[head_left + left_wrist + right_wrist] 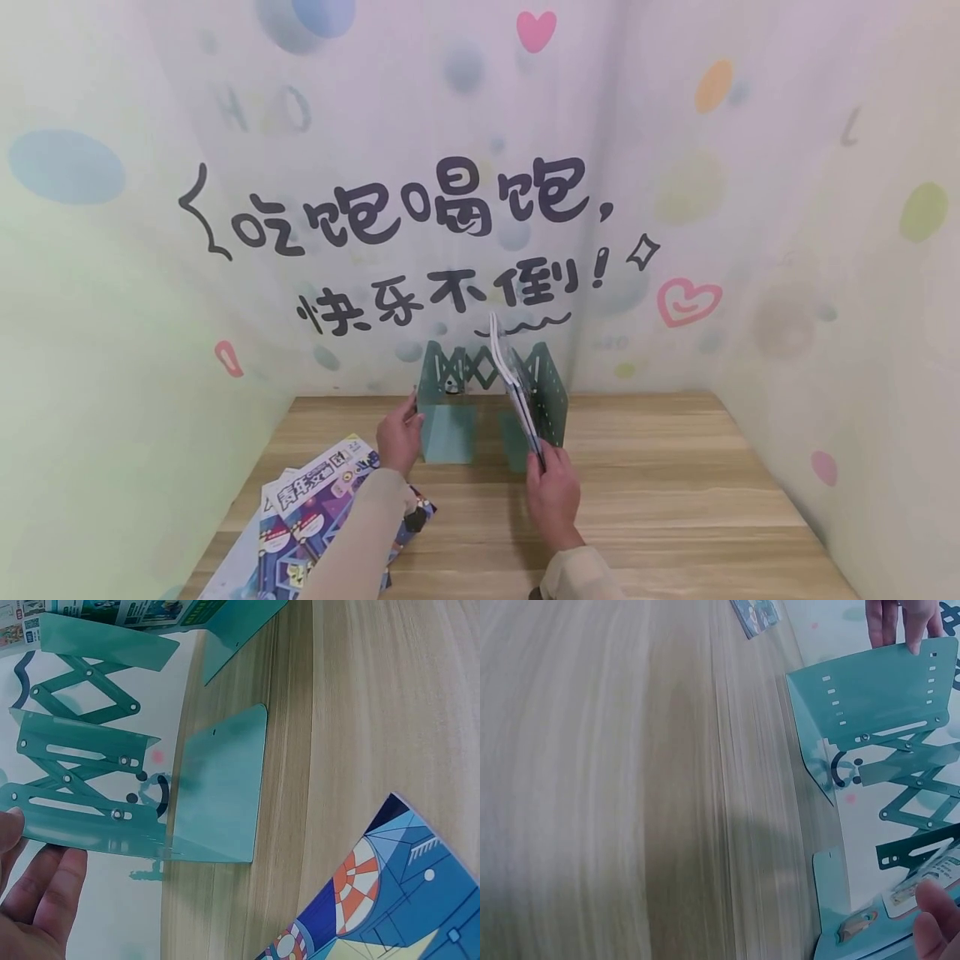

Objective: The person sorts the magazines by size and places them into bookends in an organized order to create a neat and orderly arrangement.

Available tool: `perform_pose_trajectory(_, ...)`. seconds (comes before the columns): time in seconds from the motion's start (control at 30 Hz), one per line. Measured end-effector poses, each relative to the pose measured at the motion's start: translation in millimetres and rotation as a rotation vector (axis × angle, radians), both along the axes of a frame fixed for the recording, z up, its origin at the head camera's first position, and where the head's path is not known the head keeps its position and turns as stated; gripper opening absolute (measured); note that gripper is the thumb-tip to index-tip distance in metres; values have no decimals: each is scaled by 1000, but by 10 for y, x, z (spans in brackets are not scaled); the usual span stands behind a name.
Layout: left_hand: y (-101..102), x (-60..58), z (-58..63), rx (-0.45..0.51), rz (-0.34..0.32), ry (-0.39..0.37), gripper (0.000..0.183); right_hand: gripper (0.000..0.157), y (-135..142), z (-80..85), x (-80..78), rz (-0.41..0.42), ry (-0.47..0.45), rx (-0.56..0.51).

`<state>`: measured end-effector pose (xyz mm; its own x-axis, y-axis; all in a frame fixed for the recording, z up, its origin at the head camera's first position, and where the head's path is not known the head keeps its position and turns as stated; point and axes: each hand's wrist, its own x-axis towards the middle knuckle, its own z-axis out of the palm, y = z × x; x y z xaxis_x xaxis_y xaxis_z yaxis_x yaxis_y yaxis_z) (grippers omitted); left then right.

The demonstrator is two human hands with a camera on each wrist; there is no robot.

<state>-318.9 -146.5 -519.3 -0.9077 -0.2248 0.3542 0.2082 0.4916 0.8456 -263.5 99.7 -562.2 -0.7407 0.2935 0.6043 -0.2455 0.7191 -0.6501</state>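
A green metal expanding bookend (448, 433) with a criss-cross lattice stands on the wooden table. My left hand (400, 437) pinches the upright panel at its left end, the thumb on one face and the fingers on the other in the left wrist view. With my right hand (555, 492) I grip magazines (517, 387) by their near edge. They tilt to the left, just inside the right end panel (553, 400). Part of their printed cover shows at the top of the left wrist view; in the right wrist view only fingertips (934, 907) of this hand appear.
A fanned pile of colourful magazines (330, 492) lies at the table's left, partly under my left forearm. Behind the bookend rises a pale wall (465, 108) with dark lettering, and further pale walls stand at both sides of the wooden table (675, 500).
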Motion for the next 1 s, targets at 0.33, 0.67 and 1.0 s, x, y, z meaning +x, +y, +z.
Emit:
perform_pose_trajectory(0.33,13,-8,12,3,12,10,51,30,-57,19,12,-1,-27,3)
perform_pose_trajectory(0.67,9,-7,3,0,19,-4,50,35,-105,54,35,13,-118,3)
perform_pose_trajectory(1.0,5,-5,-2,-10,18,11,50,41,-119,27,20,18,-153,26)
